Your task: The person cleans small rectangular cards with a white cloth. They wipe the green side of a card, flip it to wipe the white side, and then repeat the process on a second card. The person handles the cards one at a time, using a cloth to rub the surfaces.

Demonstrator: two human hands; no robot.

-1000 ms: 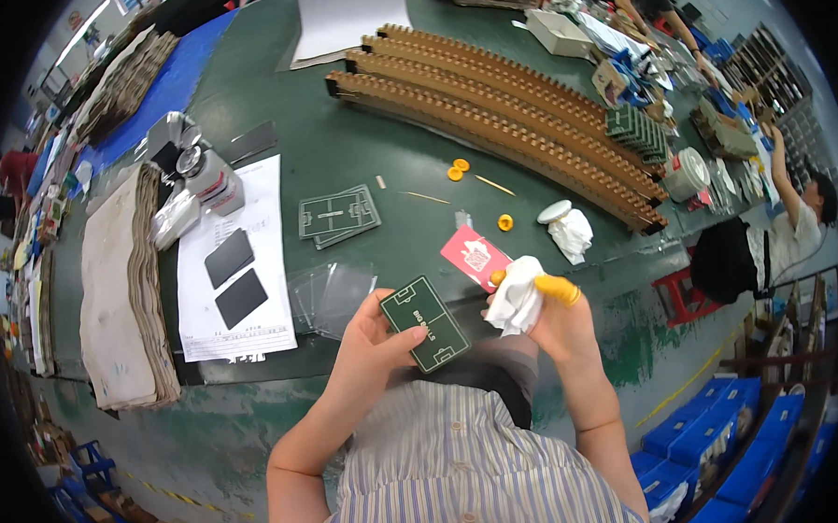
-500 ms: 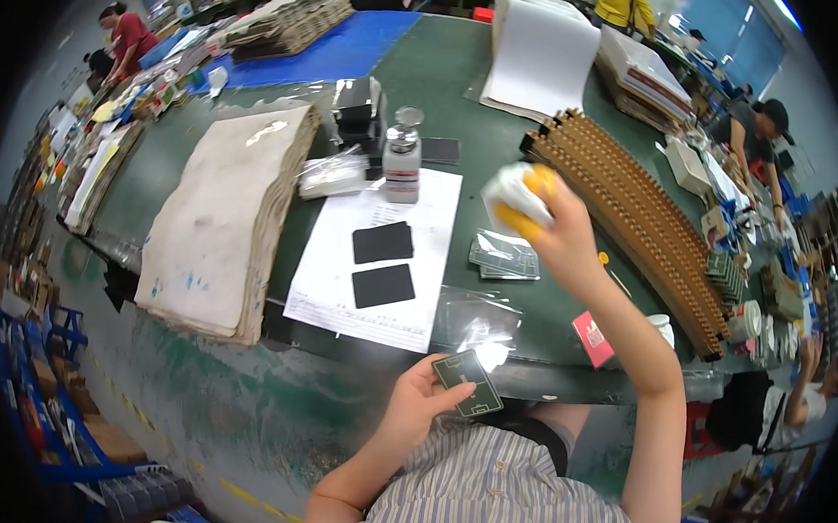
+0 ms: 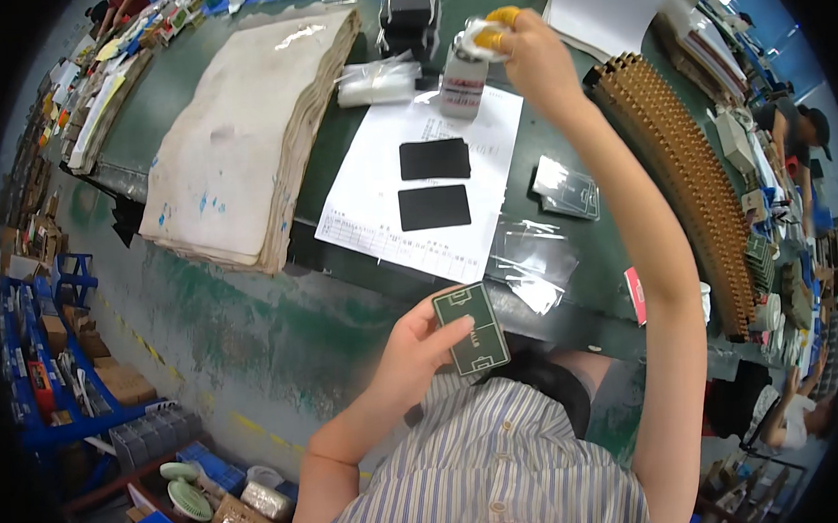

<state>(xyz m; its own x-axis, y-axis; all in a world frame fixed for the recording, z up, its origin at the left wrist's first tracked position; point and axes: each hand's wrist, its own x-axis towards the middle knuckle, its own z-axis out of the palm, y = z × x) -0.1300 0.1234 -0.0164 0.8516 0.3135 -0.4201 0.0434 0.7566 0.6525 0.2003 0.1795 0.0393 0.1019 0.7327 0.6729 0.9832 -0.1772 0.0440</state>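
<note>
My left hand (image 3: 406, 355) pinches a dark green card (image 3: 489, 316) with white pitch-like lines, thumb on its face, in front of my striped shirt. Reaching over the table, my right hand (image 3: 539, 65) wears yellow finger covers and grips a white cloth (image 3: 475, 46). The cloth sits against the top of a pump bottle (image 3: 463, 89), hiding the bottle's cap. Below the bottle, two black card stacks (image 3: 434, 207) lie on a printed sheet (image 3: 366, 217). To the right are several green cards in clear wrap (image 3: 570, 194) and loose clear sleeves (image 3: 534, 261).
A thick stack of stained sheets (image 3: 236, 129) lies left. Behind the bottle stand a black holder (image 3: 408, 19) and a bundle of clear bags (image 3: 378, 81). A long brown slotted rack (image 3: 677, 175) curves along the right, near a pink card (image 3: 636, 294). Other people work at far right.
My right hand has moved with the cloth from the table's right side to the bottle top. My left hand still holds the green card. The view has tilted down and shifted.
</note>
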